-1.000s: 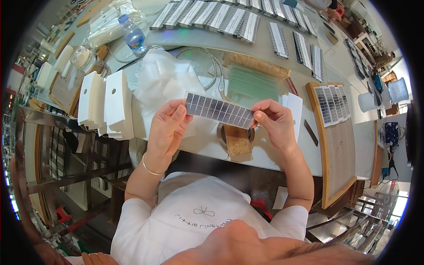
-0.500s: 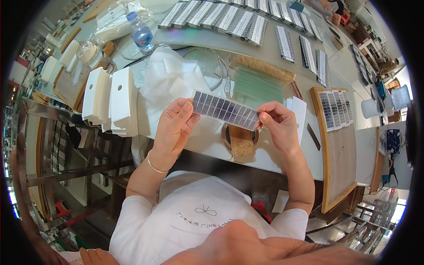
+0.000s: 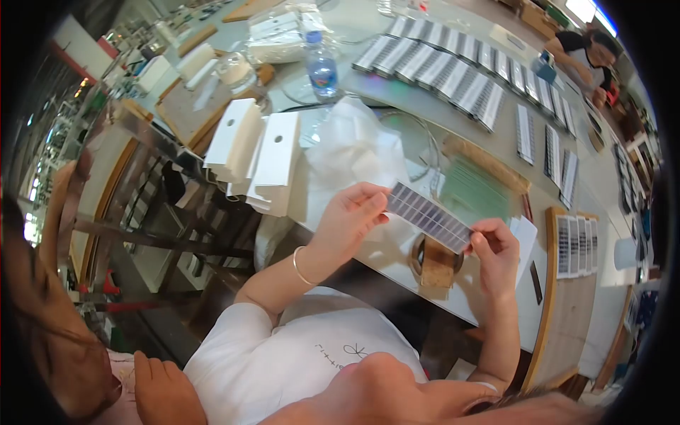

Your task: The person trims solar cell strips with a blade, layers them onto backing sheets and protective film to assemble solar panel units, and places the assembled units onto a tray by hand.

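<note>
A narrow solar cell panel (image 3: pixel 429 216), dark with a grid of pale lines, is held up over the table between my two hands. My left hand (image 3: pixel 354 216) pinches its left end between thumb and fingers. The right end sits in the pinch of my right hand (image 3: pixel 494 251). The panel tilts down toward the right. Beneath it on the table lie a roll of brown tape (image 3: pixel 416 256) and a tan block (image 3: pixel 438 270). Behind it is a stack of green glass-like sheets (image 3: pixel 473 185), beside crumpled white wrapping (image 3: pixel 354 145).
White stacked pieces with holes (image 3: pixel 278 152) stand at the left near a water bottle (image 3: pixel 322 67). Rows of striped panels (image 3: pixel 432 67) cover the far table. A wood-framed board (image 3: pixel 567 312) is at the right. Another person (image 3: pixel 584 60) sits at the far right; someone's hand (image 3: pixel 164 386) is at lower left.
The camera view has turned, so the table and my hands appear shifted to the right. Both hands still hold the panel, which tilts more steeply in view. Another person's head now shows at left.
</note>
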`<action>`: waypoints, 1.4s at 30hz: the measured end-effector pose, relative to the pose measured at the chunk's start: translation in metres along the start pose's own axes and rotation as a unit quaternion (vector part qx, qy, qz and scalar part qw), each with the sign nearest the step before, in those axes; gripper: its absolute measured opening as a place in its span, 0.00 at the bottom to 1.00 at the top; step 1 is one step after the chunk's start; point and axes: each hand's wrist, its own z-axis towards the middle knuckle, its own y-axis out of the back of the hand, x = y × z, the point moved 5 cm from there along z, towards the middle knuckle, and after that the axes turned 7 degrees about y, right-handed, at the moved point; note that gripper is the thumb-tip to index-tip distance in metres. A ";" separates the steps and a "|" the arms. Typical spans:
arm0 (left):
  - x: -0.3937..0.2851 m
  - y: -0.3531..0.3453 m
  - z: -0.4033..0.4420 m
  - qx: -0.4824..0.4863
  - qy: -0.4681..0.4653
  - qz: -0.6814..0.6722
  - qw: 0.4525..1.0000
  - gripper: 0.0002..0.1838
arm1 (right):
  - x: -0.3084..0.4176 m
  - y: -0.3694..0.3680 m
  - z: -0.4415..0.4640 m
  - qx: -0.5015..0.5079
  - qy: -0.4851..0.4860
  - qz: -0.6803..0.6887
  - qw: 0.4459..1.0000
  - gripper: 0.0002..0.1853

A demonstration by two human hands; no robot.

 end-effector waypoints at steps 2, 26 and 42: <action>-0.001 -0.003 -0.004 0.012 0.003 -0.004 1.000 0.09 | 0.004 -0.005 0.000 -0.017 -0.003 -0.004 1.000 0.05; 0.028 -0.081 -0.072 0.216 -0.618 0.511 0.557 0.10 | 0.023 -0.007 0.004 0.015 -0.057 0.081 0.995 0.22; 0.040 -0.065 -0.070 0.211 -0.584 0.539 0.570 0.12 | 0.016 -0.002 0.006 0.014 -0.017 -0.164 0.986 0.12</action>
